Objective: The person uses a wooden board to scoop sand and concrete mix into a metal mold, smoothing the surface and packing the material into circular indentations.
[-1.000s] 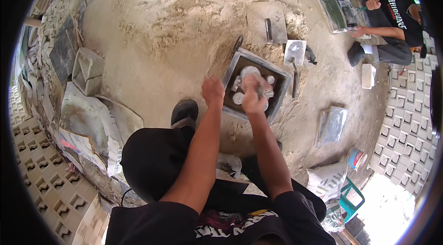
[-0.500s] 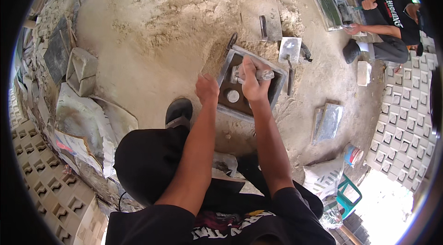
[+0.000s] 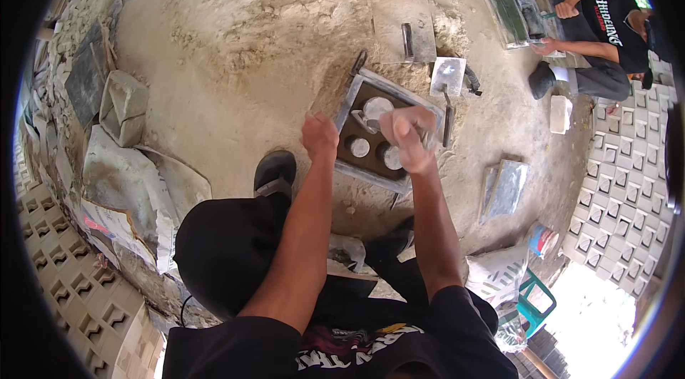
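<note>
A square metal mould (image 3: 374, 181) rests on the dusty ground in front of me, with dark material inside and several round whitish plugs (image 3: 359, 146) standing in it. My right hand (image 3: 410, 138), slightly blurred, is over the mould's right half. Its fingers are wrapped round a pale, dust-covered tool (image 3: 430, 138), mostly hidden by the hand, so its kind does not show. My left hand (image 3: 319, 136) is a closed fist beside the mould's left wall; whatever it may hold is hidden. Dark bar handles (image 3: 448, 127) are at opposite sides of the mould.
Beyond the mould lie a square plate (image 3: 403, 29) with a handle and a trowel (image 3: 449, 77). A co-worker (image 3: 610, 19) sits at the upper right with another mould (image 3: 515, 19). Flat plates (image 3: 505, 190) lie at right; a hollow block (image 3: 123, 108) and sack (image 3: 125, 179) stand left.
My right hand has moved right and toward me with the pale tool, uncovering more plugs and the middle of the mould. My left hand has stayed in place.
</note>
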`<action>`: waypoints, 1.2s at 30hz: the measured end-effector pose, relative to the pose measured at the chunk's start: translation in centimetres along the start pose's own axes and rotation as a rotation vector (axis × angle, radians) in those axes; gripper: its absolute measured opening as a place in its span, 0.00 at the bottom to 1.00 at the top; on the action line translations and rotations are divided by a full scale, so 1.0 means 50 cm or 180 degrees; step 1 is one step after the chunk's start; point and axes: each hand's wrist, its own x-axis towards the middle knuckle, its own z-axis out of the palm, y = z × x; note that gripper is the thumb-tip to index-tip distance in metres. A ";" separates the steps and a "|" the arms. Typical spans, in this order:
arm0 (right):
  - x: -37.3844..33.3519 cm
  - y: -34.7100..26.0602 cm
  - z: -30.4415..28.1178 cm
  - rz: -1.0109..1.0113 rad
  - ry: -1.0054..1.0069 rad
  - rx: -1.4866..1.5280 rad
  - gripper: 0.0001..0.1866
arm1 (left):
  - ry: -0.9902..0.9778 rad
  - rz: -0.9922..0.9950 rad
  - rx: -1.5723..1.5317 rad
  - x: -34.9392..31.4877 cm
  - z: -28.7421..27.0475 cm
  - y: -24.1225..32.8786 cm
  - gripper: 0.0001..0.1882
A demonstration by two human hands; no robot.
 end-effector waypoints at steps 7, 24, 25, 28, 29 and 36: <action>-0.029 0.016 -0.033 0.0486 0.0044 -0.0079 0.20 | 0.0004 0.0090 -0.0093 0.009 0.005 -0.005 0.26; -0.029 0.003 -0.033 0.0449 -0.0160 -0.0207 0.14 | 0.0004 0.0138 -0.0018 0.008 0.010 -0.001 0.25; -0.030 -0.014 -0.031 0.0392 -0.0166 -0.0344 0.14 | 0.0062 0.0196 -0.0043 0.018 0.016 -0.009 0.25; -0.067 -0.006 -0.019 0.0268 -0.0019 -0.0546 0.13 | 0.0087 0.0265 -0.0068 0.018 0.020 -0.016 0.25; -0.090 0.018 -0.023 0.0306 0.0063 -0.0643 0.13 | 0.0033 0.0215 -0.0074 0.006 0.013 -0.004 0.25; -0.112 0.019 -0.012 -0.0379 0.0529 -0.0500 0.14 | -0.0089 0.0188 0.0087 0.016 0.020 -0.006 0.26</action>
